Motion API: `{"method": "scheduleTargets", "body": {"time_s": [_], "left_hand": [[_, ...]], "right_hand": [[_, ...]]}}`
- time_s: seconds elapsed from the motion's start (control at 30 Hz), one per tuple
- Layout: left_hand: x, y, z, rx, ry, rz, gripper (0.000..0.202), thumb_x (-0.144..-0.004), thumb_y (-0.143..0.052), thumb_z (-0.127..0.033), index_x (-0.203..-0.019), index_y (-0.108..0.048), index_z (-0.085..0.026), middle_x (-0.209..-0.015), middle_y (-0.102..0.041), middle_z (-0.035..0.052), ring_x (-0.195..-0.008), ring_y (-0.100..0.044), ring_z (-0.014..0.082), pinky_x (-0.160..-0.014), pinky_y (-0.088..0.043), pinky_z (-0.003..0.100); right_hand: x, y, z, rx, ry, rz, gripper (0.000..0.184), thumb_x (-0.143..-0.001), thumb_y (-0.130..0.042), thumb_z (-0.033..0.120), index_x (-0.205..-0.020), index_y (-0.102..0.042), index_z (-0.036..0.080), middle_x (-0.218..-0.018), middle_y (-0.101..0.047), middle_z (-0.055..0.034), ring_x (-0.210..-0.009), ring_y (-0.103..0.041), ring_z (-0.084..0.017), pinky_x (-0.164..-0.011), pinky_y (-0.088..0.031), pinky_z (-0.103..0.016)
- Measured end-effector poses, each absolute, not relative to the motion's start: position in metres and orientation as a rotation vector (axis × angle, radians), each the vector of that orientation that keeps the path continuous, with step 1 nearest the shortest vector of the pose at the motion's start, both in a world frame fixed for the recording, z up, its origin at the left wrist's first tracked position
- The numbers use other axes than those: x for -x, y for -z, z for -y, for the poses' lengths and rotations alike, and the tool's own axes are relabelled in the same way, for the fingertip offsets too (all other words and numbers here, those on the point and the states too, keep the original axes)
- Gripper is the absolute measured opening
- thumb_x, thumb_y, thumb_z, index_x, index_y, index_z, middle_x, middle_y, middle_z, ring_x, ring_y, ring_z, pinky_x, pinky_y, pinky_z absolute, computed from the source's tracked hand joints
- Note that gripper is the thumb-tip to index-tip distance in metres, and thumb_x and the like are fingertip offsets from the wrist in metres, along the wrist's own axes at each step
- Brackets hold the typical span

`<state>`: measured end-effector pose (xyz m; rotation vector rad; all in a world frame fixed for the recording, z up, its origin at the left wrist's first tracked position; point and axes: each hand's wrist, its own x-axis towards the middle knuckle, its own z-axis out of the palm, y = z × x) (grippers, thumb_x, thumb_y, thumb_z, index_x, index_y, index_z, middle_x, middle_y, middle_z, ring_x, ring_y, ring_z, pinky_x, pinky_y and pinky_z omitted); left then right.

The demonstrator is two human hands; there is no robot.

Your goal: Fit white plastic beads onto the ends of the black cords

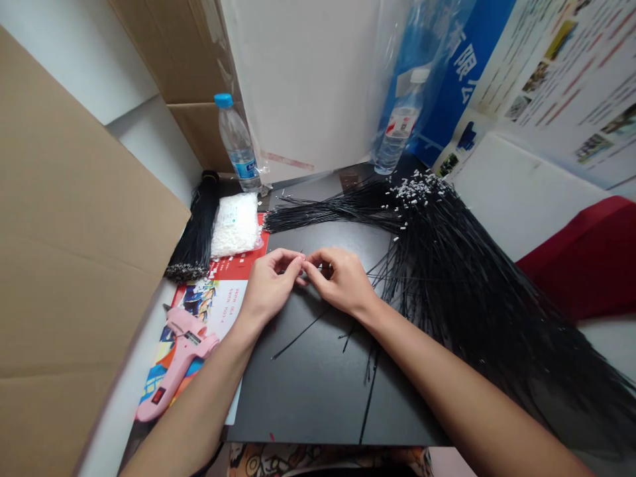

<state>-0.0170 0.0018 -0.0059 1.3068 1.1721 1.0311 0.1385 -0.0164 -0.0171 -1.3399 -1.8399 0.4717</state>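
The left hand [271, 285] and right hand [342, 281] hovered at the center of the frame, curled, with their fingertips meeting above a black board [308, 391]. Anything pinched between them was too small to make out. Just right of the hands spread a large heap of thin black cords [447, 278], tipped with small white pieces. At center left lay a bag of white plastic pieces [236, 225] beside a bundle of black cords [193, 228]. A pink glue gun [179, 364] lay at lower left.

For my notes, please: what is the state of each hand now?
Left hand: closed in a pinch, held item unclear.
Right hand: closed in a pinch, held item unclear.
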Motion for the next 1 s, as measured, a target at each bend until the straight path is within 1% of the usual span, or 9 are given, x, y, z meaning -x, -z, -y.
{"method": "scheduleTargets", "body": {"time_s": [0.13, 0.33, 0.47, 0.67, 0.87, 1.0], "left_hand": [[0.0175, 0.0083, -0.0032, -1.268, -1.037, -1.146, 0.03, -0.074, -0.077, -0.039, -0.085, -0.069, -0.013, -0.075, -0.073, 0.004, -0.06, -0.067, 0.0142, -0.059, -0.056, 0.026], [0.0169, 0.0081, -0.0027, -1.244, -1.036, -1.154, 0.032, -0.073, -0.079, -0.041, -0.086, -0.07, -0.013, -0.074, -0.072, 0.0036, -0.059, -0.066, 0.0135, -0.059, -0.055, 0.026], [0.0146, 0.0073, -0.0018, -1.23, -1.057, -1.153, 0.032, -0.07, -0.081, -0.041, -0.083, -0.07, -0.013, -0.075, -0.072, 0.0036, -0.064, -0.067, 0.0146, -0.065, -0.056, 0.028], [0.0125, 0.0095, -0.0008, -1.19, -1.049, -1.16, 0.034, -0.066, -0.083, -0.042, -0.081, -0.07, -0.013, -0.074, -0.073, 0.0042, -0.072, -0.067, 0.0166, -0.073, -0.055, 0.029], [0.0116, 0.0105, -0.0002, -1.144, -1.068, -1.166, 0.032, -0.067, -0.081, -0.04, -0.08, -0.07, -0.012, -0.074, -0.073, 0.0043, -0.073, -0.066, 0.0152, -0.073, -0.054, 0.027], [0.0102, 0.0105, -0.0002, -1.107, -1.085, -1.144, 0.034, -0.067, -0.082, -0.04, -0.083, -0.069, -0.012, -0.075, -0.073, 0.0041, -0.075, -0.067, 0.0156, -0.076, -0.056, 0.029]], "right_hand": [[-0.1385, 0.016, 0.0173, 1.346, -0.521, 1.813, 0.009, -0.086, -0.06, 0.021, -0.085, -0.068, 0.018, -0.079, -0.072, -0.0021, -0.069, -0.059, -0.014, -0.067, -0.042, -0.026], [-0.1372, 0.0157, 0.0163, 1.324, -0.561, 1.752, 0.01, -0.084, -0.058, 0.019, -0.075, -0.063, 0.018, -0.072, -0.068, -0.0004, -0.063, -0.057, -0.012, -0.063, -0.042, -0.024], [-0.1354, 0.016, 0.0159, 1.313, -0.575, 1.731, 0.01, -0.082, -0.057, 0.018, -0.073, -0.061, 0.019, -0.069, -0.067, 0.0007, -0.061, -0.057, -0.011, -0.062, -0.041, -0.023], [-0.1323, 0.0168, 0.0163, 1.387, -0.545, 1.757, 0.01, -0.084, -0.057, 0.022, -0.075, -0.061, 0.02, -0.072, -0.068, -0.0002, -0.065, -0.059, -0.013, -0.063, -0.041, -0.024], [-0.1286, 0.0179, 0.0174, 1.406, -0.438, 1.807, 0.015, -0.088, -0.055, 0.026, -0.075, -0.058, 0.021, -0.076, -0.069, -0.0019, -0.067, -0.058, -0.014, -0.066, -0.041, -0.026], [-0.1298, 0.0189, 0.0174, 1.403, -0.432, 1.794, 0.012, -0.088, -0.055, 0.025, -0.077, -0.059, 0.021, -0.077, -0.07, -0.0019, -0.068, -0.059, -0.014, -0.066, -0.041, -0.026]]}}
